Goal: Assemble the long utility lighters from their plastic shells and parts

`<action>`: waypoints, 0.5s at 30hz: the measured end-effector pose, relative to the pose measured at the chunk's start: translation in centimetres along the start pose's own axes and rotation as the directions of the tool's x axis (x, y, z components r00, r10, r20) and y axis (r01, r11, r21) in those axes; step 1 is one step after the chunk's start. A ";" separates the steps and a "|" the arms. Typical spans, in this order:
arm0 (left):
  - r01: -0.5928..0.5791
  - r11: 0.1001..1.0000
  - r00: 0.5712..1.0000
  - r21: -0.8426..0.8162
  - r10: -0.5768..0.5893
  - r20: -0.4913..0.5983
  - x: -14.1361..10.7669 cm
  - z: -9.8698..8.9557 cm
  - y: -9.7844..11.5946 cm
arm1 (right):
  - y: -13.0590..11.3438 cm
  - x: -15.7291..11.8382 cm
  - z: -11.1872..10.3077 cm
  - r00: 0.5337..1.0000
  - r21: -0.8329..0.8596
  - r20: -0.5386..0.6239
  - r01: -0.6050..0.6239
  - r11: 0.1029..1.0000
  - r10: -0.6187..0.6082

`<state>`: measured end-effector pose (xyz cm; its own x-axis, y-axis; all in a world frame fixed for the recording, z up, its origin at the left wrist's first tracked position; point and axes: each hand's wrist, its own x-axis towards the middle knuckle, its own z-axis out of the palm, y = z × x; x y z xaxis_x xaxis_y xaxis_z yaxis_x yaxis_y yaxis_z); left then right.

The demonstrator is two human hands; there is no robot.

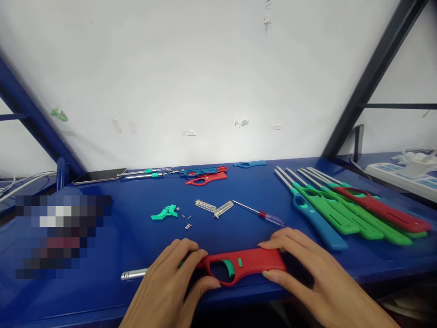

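Observation:
A red lighter (252, 264) with a green trigger and a metal tube lies sideways near the table's front edge, its tube pointing left. My left hand (170, 278) grips it where the tube meets the handle, thumb below the trigger ring. My right hand (307, 269) pinches the handle's right end between thumb and fingers. Beyond them are green plastic parts (165, 212), tiny metal pieces (188, 226), two clear fuel tanks (205, 206) and a screwdriver (271, 218) with a clear handle.
Several blue, green and red lighters (327, 214) lie at the right. Metal tubes (143, 175), red and blue shells (206, 178) and a blue shell (251, 164) are along the back. A phone (100, 176) lies back left, a pixelated patch at left, a power strip (403, 180) far right.

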<state>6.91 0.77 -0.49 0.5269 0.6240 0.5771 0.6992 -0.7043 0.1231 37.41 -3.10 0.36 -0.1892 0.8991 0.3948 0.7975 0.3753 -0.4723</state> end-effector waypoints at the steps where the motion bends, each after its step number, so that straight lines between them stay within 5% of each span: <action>1: 0.004 1.000 1.000 -0.009 -0.004 -0.017 0.2 -0.1 0.1 | -0.1 0.1 0.0 1.000 0.026 0.010 -0.018 1.000 0.018; 9: 0.002 0.999 0.977 0.051 0.009 -0.211 0.6 -0.9 0.9 | -0.5 -0.1 1.0 0.990 0.139 0.094 -0.115 0.984 0.103; 15: -0.064 0.996 0.967 0.066 0.078 -0.242 0.6 -1.3 1.3 | 0.4 -1.2 2.3 0.999 0.107 0.050 -0.008 0.994 0.002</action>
<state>7.48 -0.20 1.02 0.4475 0.4667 0.7629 0.6943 -0.7190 0.0326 36.65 -3.50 -2.19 -0.2161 0.9101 0.3536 0.7328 0.3905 -0.5572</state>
